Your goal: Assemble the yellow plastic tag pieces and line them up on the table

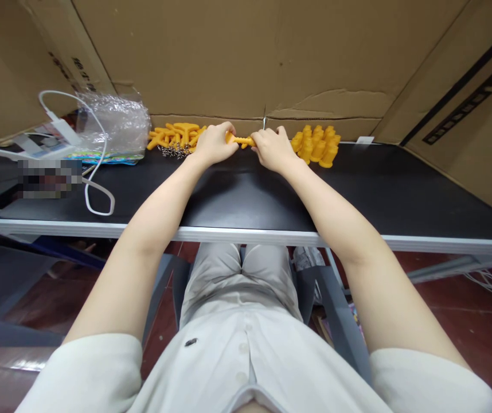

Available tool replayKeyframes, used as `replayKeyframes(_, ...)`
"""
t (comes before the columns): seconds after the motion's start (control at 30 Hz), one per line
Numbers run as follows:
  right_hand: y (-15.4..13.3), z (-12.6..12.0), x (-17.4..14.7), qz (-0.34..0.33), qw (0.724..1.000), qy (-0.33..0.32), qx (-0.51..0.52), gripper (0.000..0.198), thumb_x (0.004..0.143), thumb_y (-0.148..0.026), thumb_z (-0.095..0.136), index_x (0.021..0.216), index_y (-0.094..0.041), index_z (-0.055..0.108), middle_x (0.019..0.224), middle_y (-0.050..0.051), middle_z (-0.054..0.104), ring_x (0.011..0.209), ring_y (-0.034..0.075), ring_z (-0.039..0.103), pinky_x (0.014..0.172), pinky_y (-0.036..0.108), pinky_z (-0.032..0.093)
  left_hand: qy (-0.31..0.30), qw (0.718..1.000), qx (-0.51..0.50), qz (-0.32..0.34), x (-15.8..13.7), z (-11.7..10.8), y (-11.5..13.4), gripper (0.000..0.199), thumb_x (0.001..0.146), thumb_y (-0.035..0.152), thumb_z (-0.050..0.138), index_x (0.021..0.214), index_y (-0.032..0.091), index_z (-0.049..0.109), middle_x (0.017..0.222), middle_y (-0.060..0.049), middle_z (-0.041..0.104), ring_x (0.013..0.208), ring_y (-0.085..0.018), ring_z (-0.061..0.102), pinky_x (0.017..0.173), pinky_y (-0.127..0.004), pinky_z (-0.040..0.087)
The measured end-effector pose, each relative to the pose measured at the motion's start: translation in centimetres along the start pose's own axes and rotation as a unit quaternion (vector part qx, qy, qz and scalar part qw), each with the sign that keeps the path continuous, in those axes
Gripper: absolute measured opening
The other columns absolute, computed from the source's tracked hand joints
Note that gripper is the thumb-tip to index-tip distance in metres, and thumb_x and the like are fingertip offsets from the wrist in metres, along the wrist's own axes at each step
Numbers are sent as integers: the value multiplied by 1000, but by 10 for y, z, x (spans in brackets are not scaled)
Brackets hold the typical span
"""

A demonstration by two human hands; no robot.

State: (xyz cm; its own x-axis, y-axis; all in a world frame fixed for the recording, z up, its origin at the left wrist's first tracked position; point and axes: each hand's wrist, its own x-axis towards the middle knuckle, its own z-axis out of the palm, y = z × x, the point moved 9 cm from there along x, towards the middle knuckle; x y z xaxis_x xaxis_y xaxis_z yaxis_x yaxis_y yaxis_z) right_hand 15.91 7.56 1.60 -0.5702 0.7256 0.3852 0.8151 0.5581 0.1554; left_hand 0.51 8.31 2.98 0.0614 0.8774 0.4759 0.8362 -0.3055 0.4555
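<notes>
A slim yellow plastic piece [242, 140] spans the gap between my two hands, held just above the black tabletop. The fingers of my left hand [215, 143] are closed on its left end, and those of my right hand [273, 149] pinch its right end. My fingers cover both ends, so its full shape is hidden. Beside my left hand lies a pile of yellow branched pieces [179, 135] with small metal chains [176, 151] in front. To the right of my right hand, several yellow knobbed pieces [318, 143] stand close together.
Cardboard walls [229, 57] enclose the back and sides of the black table [401, 189]. At the left are clear plastic wrap [119, 123], a white cable [100, 189] with a white plug [66, 131], and a blurred-out item [50, 179]. A metal edge [246, 234] runs along the front.
</notes>
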Motion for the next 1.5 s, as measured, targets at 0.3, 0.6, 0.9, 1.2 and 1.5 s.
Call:
replayKeyframes(0.3, 7, -30, -1, 25, 996, 85, -29, 61, 114, -14, 15, 151, -11, 64, 142, 20, 71, 143, 40, 59, 124, 68, 33, -103, 986, -92, -97, -10, 13, 8, 14, 86, 33, 80, 90, 21, 74, 75, -4, 69, 76, -25, 75, 81, -36, 62)
replayKeyframes(0.6, 10, -19, 1, 8, 998, 50, -24, 54, 106, -11, 29, 151, -11, 59, 142, 22, 68, 145, 42, 55, 120, 64, 39, -117, 992, 41, -17, -15, 11, 32, 16, 89, 29, 67, 82, 20, 78, 77, -8, 71, 100, -33, 75, 101, -41, 60)
replayKeyframes(0.9, 5, -12, 0, -51, 998, 38, 5, 47, 108, -30, 41, 146, -12, 61, 151, 26, 65, 145, 45, 53, 119, 64, 38, -87, 992, 87, -29, -12, 1, 23, 23, 89, 33, 71, 103, 19, 82, 96, -10, 75, 124, -39, 69, 115, -44, 52)
replayKeyframes(1.2, 27, -23, 0, 6, 995, 96, -25, 44, 110, -23, 37, 146, -20, 62, 150, 22, 67, 148, 42, 52, 124, 70, 33, -190, 979, -12, -72, -16, 18, 10, 14, 81, 34, 70, 77, 21, 71, 61, -3, 59, 70, -25, 69, 72, -32, 58)
replayKeyframes(1.5, 104, -10, -4, 159, 964, 162, 142, 71, 115, -55, 0, 138, -26, 61, 129, 25, 72, 142, 43, 33, 116, 68, 24, -50, 989, -60, -129, 3, 0, -31, 20, 84, 22, 63, 100, 19, 74, 83, -6, 72, 87, -27, 77, 89, -38, 62)
